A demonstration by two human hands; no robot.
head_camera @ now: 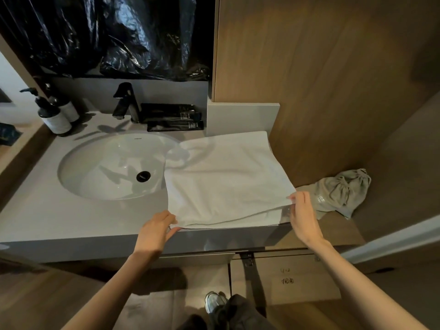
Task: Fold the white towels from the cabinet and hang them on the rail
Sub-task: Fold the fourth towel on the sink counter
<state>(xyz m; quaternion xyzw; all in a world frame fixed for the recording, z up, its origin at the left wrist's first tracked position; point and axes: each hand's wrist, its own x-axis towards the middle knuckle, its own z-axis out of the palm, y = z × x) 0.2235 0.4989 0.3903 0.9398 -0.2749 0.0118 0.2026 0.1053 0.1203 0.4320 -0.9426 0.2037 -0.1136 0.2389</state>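
Note:
A white towel [226, 177] lies spread on the grey vanity counter [71, 217], right of the sink, its left edge reaching over the basin rim. My left hand [156, 231] pinches the towel's near left corner at the counter's front edge. My right hand [303, 214] pinches the near right corner, lifted slightly above a lower layer of the towel. No rail or cabinet stock of towels is visible.
An oval white sink [112, 165] with a black drain sits left of the towel. A black faucet [126, 102], black tubes [173, 116] and two pump bottles [54, 115] stand at the back. A grey drawstring bag [342, 191] lies on a wooden shelf at right. Black plastic sheeting [114, 34] covers the wall above.

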